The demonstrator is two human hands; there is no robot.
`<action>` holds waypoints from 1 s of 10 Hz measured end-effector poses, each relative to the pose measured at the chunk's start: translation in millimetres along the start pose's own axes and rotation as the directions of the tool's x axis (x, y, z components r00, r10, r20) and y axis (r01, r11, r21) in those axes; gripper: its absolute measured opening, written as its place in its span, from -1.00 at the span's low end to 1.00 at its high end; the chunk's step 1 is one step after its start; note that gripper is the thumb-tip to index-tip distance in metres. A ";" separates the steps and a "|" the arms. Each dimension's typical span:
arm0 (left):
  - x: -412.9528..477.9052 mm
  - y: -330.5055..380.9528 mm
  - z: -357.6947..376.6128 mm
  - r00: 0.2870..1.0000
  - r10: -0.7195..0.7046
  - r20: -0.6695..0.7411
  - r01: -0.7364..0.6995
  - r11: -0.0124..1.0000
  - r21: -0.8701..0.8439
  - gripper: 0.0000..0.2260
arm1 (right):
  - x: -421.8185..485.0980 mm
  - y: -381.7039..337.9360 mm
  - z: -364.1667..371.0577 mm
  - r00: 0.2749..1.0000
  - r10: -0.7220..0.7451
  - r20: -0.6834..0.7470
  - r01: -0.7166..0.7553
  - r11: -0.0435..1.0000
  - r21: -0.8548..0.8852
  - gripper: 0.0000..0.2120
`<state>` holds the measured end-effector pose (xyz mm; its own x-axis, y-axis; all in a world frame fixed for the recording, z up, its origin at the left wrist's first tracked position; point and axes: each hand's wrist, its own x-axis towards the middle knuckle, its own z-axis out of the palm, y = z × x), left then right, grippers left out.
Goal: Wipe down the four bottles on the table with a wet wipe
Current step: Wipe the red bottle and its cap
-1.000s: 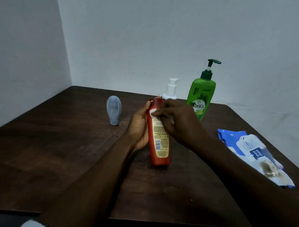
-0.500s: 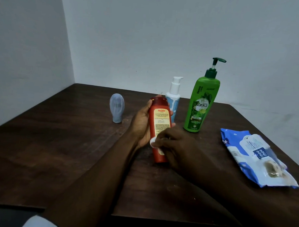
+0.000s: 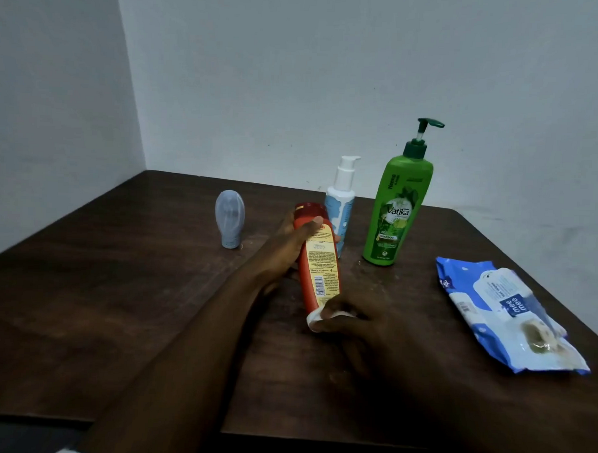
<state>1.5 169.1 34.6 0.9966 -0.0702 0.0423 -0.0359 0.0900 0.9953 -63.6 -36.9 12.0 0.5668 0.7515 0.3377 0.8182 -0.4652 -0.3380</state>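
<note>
Nearest, the right hand (image 3: 365, 328) has its fingers (image 3: 335, 311) pinching a white wet wipe (image 3: 315, 318) against the base of the red bottle (image 3: 320, 265). The bottle is tilted above the dark desk (image 3: 116, 304), and the left hand (image 3: 290, 243) grasps it just below the cap. To the right lies a blue wipes pack (image 3: 506, 310). Farther back stand a grey tube (image 3: 229, 223), a white pump bottle (image 3: 341, 197) and a green pump bottle (image 3: 396, 210), their contents hidden.

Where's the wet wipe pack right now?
Head view: the blue-and-white plastic wipe pack lies on the dark wooden table's right side, right of the green pump bottle.
</note>
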 end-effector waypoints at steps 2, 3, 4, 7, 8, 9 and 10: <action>6.8 -2.5 -5.2 0.980 -0.001 -0.197 0.011 0.999 0.048 -0.56 | -0.7 -8.2 3.9 0.942 0.044 -0.333 -0.065 0.997 -0.052 -0.69; 13.9 -4.7 -7.1 0.949 -0.032 -0.314 -0.022 0.986 -0.167 -0.66 | 7.3 -6.7 -0.2 0.839 0.139 -0.526 -0.126 0.990 0.061 -0.74; 15.1 -5.0 -9.1 0.932 -0.143 -0.333 -0.009 0.909 -0.416 -0.64 | 22.4 -14.2 -8.4 0.739 0.255 -0.623 -0.150 0.965 0.216 -0.77; 4.1 4.1 -3.8 0.946 -0.283 -0.159 0.098 0.715 -0.692 -0.66 | 54.6 -29.8 -1.7 0.585 0.490 -0.647 -0.006 0.800 0.600 -0.76; 3.8 2.7 -3.4 0.937 -0.321 -0.138 0.122 0.671 -0.732 -0.61 | 58.6 -36.2 7.4 0.535 0.594 -0.600 0.076 0.674 0.735 -0.77; 2.0 3.2 -3.1 0.932 -0.333 -0.142 0.115 0.643 -0.758 -0.59 | 62.8 -39.2 13.6 0.508 0.653 -0.562 0.117 0.594 0.796 -0.77; 2.6 2.7 -3.3 0.929 -0.341 -0.144 0.104 0.613 -0.783 -0.58 | 64.4 -38.1 11.5 0.527 0.601 -0.601 0.090 0.664 0.743 -0.77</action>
<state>4.2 172.4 37.1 0.9489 0.0467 -0.3121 0.1392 0.8257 0.5467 -59.4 34.6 36.5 0.8487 -0.1643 0.5028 0.5219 0.1062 -0.8463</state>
